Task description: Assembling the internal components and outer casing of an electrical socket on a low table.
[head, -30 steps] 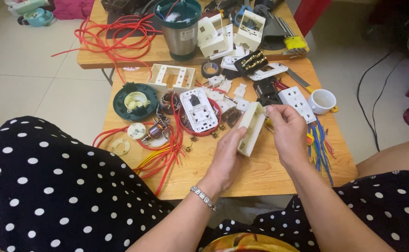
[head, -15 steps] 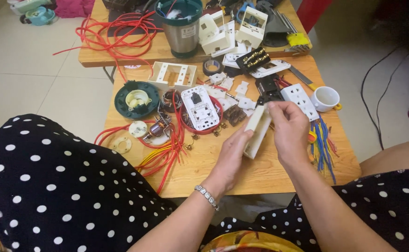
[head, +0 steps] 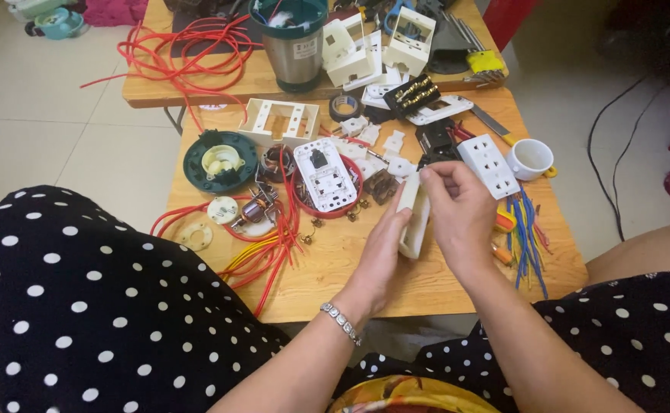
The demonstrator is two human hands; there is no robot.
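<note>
Both of my hands hold a cream plastic switch frame (head: pixel 413 218) upright on edge above the small wooden table (head: pixel 335 275). My left hand (head: pixel 381 248) supports it from the left side and below. My right hand (head: pixel 457 214) grips its right side, with the fingertips pinching the top end. A red bowl with a white socket plate (head: pixel 323 180) lies just left of the frame. A white multi-hole socket (head: pixel 488 164) lies behind my right hand.
Red and yellow wires (head: pixel 270 252) sprawl at the left, coloured wire pieces (head: pixel 526 237) at the right. A green round fan part (head: pixel 220 159), a white cup (head: pixel 531 159), a steel tumbler (head: pixel 293 46) and several white plastic boxes (head: pixel 365 53) stand further back.
The frame has been tipped more upright and drawn slightly nearer. My right fingers have shifted up to its top end, and my left hand has closed against its side.
</note>
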